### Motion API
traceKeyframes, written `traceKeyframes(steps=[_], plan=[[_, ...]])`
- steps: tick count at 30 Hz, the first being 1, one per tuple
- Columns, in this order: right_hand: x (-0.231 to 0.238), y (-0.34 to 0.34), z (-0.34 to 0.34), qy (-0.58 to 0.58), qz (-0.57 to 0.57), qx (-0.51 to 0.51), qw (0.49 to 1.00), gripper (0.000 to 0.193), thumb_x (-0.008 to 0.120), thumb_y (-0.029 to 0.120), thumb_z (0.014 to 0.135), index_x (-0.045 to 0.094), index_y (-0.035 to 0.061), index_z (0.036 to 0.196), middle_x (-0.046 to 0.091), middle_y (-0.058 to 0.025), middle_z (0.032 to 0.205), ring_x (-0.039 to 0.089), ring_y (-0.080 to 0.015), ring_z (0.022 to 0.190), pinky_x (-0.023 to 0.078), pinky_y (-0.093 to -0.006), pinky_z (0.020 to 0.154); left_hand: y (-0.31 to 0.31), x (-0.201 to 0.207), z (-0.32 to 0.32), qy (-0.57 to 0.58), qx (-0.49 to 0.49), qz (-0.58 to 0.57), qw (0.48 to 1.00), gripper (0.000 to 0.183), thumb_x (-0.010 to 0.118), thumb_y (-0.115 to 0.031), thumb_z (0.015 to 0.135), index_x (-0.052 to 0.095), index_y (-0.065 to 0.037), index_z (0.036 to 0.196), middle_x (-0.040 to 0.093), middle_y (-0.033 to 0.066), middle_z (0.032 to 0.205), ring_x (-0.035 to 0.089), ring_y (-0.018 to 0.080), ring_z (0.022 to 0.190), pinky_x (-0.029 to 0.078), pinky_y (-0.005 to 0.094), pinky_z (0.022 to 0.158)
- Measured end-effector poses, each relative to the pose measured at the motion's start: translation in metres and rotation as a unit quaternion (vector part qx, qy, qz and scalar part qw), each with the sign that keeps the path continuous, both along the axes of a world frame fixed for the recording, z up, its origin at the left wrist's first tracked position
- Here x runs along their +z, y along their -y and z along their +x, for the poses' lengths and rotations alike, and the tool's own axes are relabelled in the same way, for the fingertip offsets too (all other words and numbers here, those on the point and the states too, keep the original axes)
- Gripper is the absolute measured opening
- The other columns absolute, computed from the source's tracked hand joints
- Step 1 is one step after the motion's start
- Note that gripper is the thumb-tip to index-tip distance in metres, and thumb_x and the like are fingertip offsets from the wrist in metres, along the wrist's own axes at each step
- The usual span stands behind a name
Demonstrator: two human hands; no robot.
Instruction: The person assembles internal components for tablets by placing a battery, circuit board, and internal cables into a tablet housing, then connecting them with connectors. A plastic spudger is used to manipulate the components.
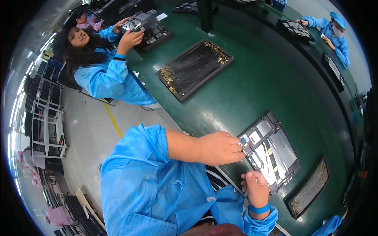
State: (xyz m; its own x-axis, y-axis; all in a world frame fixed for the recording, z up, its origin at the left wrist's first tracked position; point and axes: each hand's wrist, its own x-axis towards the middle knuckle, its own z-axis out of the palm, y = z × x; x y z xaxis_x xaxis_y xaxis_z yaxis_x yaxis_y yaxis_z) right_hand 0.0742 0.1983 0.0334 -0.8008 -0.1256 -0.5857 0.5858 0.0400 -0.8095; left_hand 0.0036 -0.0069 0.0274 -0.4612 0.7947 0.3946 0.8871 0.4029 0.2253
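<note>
An opened black electronic device housing (294, 166) lies tilted on the green table before me, with silver panels, dark cables and a small circuit board (245, 141) along its near left edge. My left hand (222, 149) is closed, knuckles up, its curled fingertips at that edge beside the board. Whatever those fingers grip is hidden. Below it, close to the housing's near edge, my right hand (256, 185) has its fingers curled in with thumb and forefinger together; anything between them is too small to make out. A blue band (260, 209) circles my right wrist.
Black trays of small gold-coloured pieces rest on the green table (252, 88): a large tray (189, 92) further off, a narrower tray (292, 207) right of the housing. At upper left a co-worker's hands (132, 38) hold a similar device. Another person (328, 33) works at far right.
</note>
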Motion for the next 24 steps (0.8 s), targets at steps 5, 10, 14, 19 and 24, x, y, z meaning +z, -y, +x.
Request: traceKeyframes(steps=[5,10,14,19,24], plan=[[-0.003,0.000,0.005,0.045,-0.033,-0.021,0.998,0.017,0.053,0.016,0.080,0.053,0.0003,0.086,0.058,-0.0089,0.079,0.048,-0.0095,0.056,0.040,-0.0209,0.049,-0.013,-0.005,0.013,0.022,-0.008,0.050,0.998,0.027,0.052,-0.017,0.066,0.054,-0.010,0.091,0.049,-0.0009,0.071,0.048,0.0123,0.066,0.039,0.0241,0.049],[-0.010,-0.005,0.009,0.103,-0.128,-0.013,0.986,0.018,0.054,0.016,0.079,0.053,-0.0008,0.084,0.057,-0.0084,0.075,0.048,-0.0112,0.055,0.040,-0.0219,0.049,-0.022,-0.005,0.018,0.068,-0.033,0.021,0.997,0.026,0.052,-0.018,0.064,0.056,-0.012,0.089,0.051,-0.0030,0.073,0.049,0.0117,0.066,0.040,0.0243,0.049],[-0.012,-0.009,0.005,0.116,-0.136,0.000,0.984,0.024,0.056,0.023,0.078,0.053,-0.0001,0.084,0.056,-0.0069,0.071,0.048,-0.0099,0.056,0.039,-0.0217,0.050,-0.027,-0.009,0.019,0.144,-0.057,-0.012,0.988,0.024,0.054,-0.015,0.062,0.057,-0.012,0.085,0.052,-0.0011,0.075,0.051,0.0151,0.070,0.042,0.0261,0.054],[-0.009,-0.010,0.002,0.037,-0.232,-0.236,0.943,0.023,0.053,0.020,0.080,0.048,0.0029,0.094,0.054,-0.0088,0.078,0.047,-0.0117,0.054,0.040,-0.0224,0.047,-0.035,-0.022,0.006,0.045,0.055,0.049,0.996,0.017,0.055,-0.009,0.065,0.056,-0.010,0.082,0.052,0.0017,0.083,0.046,0.0222,0.090,0.037,0.0338,0.075],[-0.008,-0.012,-0.005,-0.105,-0.192,-0.356,0.908,0.025,0.043,0.023,0.086,0.047,0.0021,0.099,0.054,-0.0084,0.076,0.048,-0.0113,0.058,0.041,-0.0222,0.053,-0.044,-0.036,0.000,0.078,0.050,0.023,0.995,0.022,0.062,-0.005,0.063,0.055,-0.008,0.084,0.052,0.0055,0.083,0.046,0.0263,0.090,0.036,0.0369,0.077]])
